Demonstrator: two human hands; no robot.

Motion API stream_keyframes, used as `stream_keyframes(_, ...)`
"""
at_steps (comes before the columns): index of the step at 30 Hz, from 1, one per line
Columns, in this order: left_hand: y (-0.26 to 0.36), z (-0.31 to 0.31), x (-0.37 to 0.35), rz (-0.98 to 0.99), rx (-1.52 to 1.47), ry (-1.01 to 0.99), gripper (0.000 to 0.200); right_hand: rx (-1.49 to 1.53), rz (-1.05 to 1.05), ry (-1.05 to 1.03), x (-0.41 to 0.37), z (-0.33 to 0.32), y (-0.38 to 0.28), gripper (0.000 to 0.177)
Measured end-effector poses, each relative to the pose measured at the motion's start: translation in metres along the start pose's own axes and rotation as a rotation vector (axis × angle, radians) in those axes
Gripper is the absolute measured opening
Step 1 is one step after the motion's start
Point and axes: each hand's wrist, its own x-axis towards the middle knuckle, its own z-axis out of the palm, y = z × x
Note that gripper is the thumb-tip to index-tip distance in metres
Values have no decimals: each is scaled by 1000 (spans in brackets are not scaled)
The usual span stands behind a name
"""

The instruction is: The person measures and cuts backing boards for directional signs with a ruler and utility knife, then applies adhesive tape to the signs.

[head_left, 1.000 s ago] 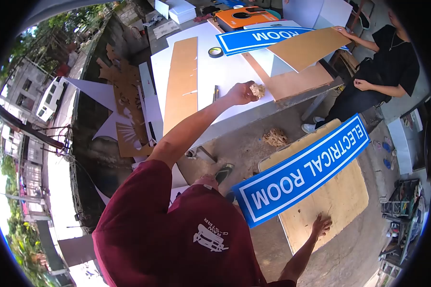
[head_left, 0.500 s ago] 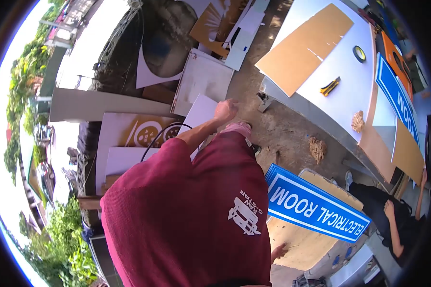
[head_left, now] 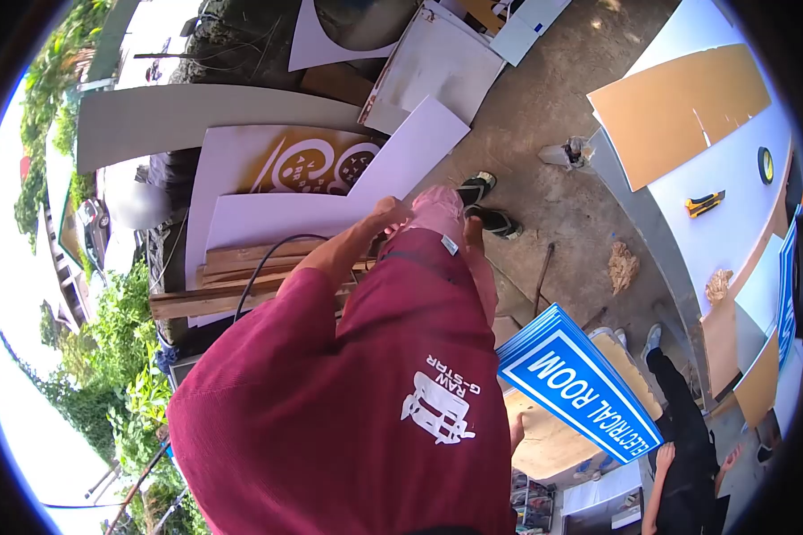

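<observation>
My left hand (head_left: 391,212) is at the front of my pink shorts (head_left: 437,207), just past the hem of the maroon shirt. Its fingers are curled in, and what they hold, if anything, is hidden. Beside it leans a white L-shaped board (head_left: 410,152). My right hand (head_left: 515,432) shows only as a sliver past the shirt's right side, its fingers mostly hidden. Close to it, a stack of blue "ELECTRICAL ROOM" signs (head_left: 580,383) overlaps a worn wooden board (head_left: 544,446).
A worktable at right bears a brown sheet (head_left: 678,111), a yellow cutter (head_left: 705,204) and a tape roll (head_left: 765,165). Crumpled brown paper (head_left: 623,267) and a rod (head_left: 544,278) lie on the floor. A person in black (head_left: 691,419) stands at lower right. Wood planks (head_left: 241,281) are at left.
My left hand has drawn back from over the white board to the pink shorts. The view has shifted, bringing both my feet into sight. Less of my right hand shows.
</observation>
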Motion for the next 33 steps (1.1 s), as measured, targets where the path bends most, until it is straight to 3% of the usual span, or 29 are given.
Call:
stream_keyframes(2, -30, -10, 43, -144, 200, -69, 29, 32, 38, 13, -1, 2, -6, 93)
stream_keyframes(4, -43, -39, 65, -170, 330, -34, 35, 97, 153, 121, 4, 7, -17, 92)
stream_keyframes(6, -69, -81, 85, -48, 332, 186, 34, 101, 127, 54, -1, 5, -13, 85)
stream_keyframes(7, -90, -108, 99, 143, 591, 298, 42, 102, 121, 32, -10, 6, -21, 83)
stream_keyframes(8, -97, -130, 107, 65, 522, 370, 40, 96, 125, 59, -16, 2, -23, 84)
stream_keyframes(9, -67, -143, 74, -47, 642, 424, 35, 89, 123, 74, -14, 2, -23, 84)
stream_keyframes(10, -76, -158, 64, 118, 954, 540, 31, 81, 123, 88, -14, 6, -23, 84)
stream_keyframes(11, -71, -175, 49, 92, 1083, 463, 32, 72, 107, 81, -12, 7, -28, 86)
stream_keyframes(13, -107, -192, 35, 111, 1195, 650, 32, 46, 98, 74, -20, 1, -26, 90)
stream_keyframes(15, -138, -207, 18, -14, 1384, 618, 30, 52, 48, 11, -27, -5, -19, 97)
stream_keyframes(18, -177, -233, 6, -249, 1325, 508, 24, -23, -1, 13, -28, -1, -16, 102)
stream_keyframes(21, -220, -244, -15, -24, 1291, 682, 26, -115, -138, -61, -29, -13, -3, 103)
stream_keyframes(24, -228, -241, -22, -281, 1037, 395, 25, -278, -220, -148, -24, -28, 9, 93)
stream_keyframes(27, -249, -218, -37, 33, 1140, 640, 26, -269, -146, -105, -47, -43, -4, 89)
stream_keyframes(30, -245, -191, -23, 19, 712, 546, 42, -166, -128, -59, -56, -17, -12, 81)
stream_keyframes(32, -291, -162, 36, 236, 324, 370, 51, -110, -110, 33, -52, -29, -6, 73)
stream_keyframes(33, -263, -141, 23, 123, 1, 167, 47, -85, -157, 101, -48, -33, -5, 65)
